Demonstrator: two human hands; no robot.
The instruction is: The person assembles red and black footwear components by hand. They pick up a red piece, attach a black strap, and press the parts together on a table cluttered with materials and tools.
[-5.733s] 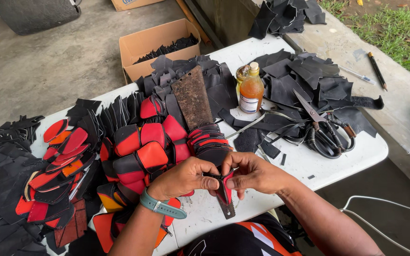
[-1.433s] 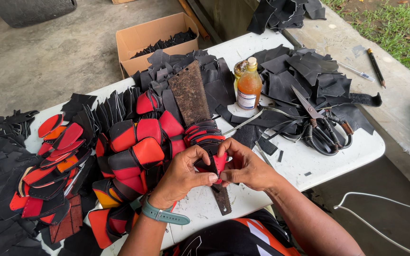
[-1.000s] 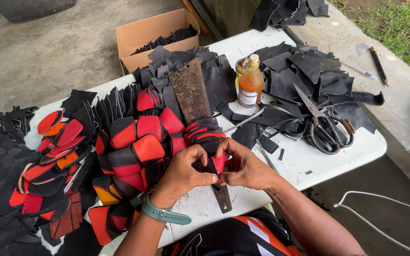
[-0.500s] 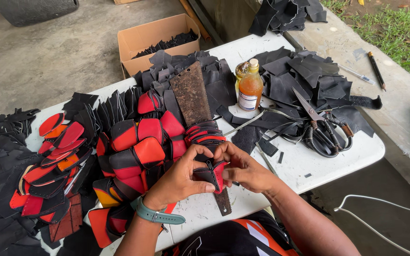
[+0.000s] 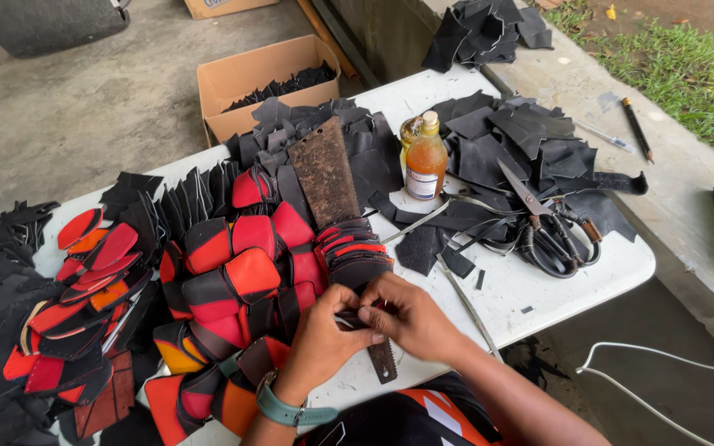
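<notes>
Two hands meet at tabletop point(image 5: 539, 289) front edge: left hand point(image 5: 324, 334) and right hand point(image 5: 406, 318) pinched shut on small black-and-red leather piece point(image 5: 355, 318), over dark strip point(image 5: 382, 363). Likely light, thin, floppy, bends easily; best pinched at edges, near fold.

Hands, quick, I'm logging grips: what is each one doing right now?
Left hand: closed, pinching a small black and red piece.
Right hand: closed on the same piece, over a dark strip.
</notes>
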